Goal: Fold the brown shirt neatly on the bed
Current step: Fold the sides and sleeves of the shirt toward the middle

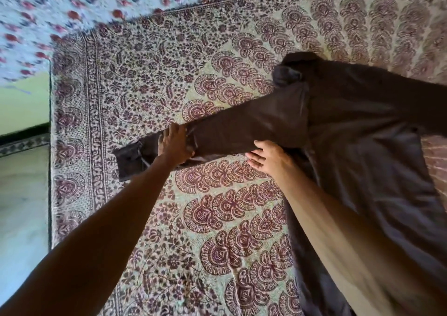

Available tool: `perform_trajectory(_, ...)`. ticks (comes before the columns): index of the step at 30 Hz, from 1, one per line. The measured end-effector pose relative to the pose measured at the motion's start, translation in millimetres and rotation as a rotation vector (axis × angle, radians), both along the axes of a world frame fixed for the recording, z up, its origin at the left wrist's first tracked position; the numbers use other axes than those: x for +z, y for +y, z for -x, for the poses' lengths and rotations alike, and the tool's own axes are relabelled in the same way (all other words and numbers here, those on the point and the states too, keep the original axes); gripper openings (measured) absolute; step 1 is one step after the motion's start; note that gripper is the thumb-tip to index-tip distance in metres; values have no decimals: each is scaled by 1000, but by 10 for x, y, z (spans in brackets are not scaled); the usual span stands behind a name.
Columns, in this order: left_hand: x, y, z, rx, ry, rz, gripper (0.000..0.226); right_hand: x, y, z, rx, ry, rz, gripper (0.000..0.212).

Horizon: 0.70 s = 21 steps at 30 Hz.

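Patterned bedspread [145, 73]: brown shirt [362, 127] spread; left hand [175, 144], right hand [268, 157] flat, fingers straight, pressing sleeve [254, 124].

One head-worn camera looks steeply down, close over the bed [145, 73].

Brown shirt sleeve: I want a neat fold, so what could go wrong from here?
The sleeve shows a crease beside the left hand; folding now may press it in. The shirt body lies rumpled past the right hand, so the fold could come out uneven.
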State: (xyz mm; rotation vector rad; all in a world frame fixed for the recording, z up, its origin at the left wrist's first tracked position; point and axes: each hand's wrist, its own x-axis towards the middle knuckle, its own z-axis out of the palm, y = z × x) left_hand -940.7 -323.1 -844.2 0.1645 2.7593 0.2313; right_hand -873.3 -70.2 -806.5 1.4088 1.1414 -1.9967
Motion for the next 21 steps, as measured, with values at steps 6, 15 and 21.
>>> perform_trajectory(6, 25, -23, 79, -69, -185, 69, 99, -78, 129, -256, -60, -1, -71, 5)
perform_trajectory(15, 558, 916, -1051, 152, -982, -641, 45, 45, 841, -671, -241, 72, -208, 14)
perform_trajectory(21, 630, 1654, -2066, 396, -1136, -959, 39, 173, 1369, -806, -35, 203, -646, 13)
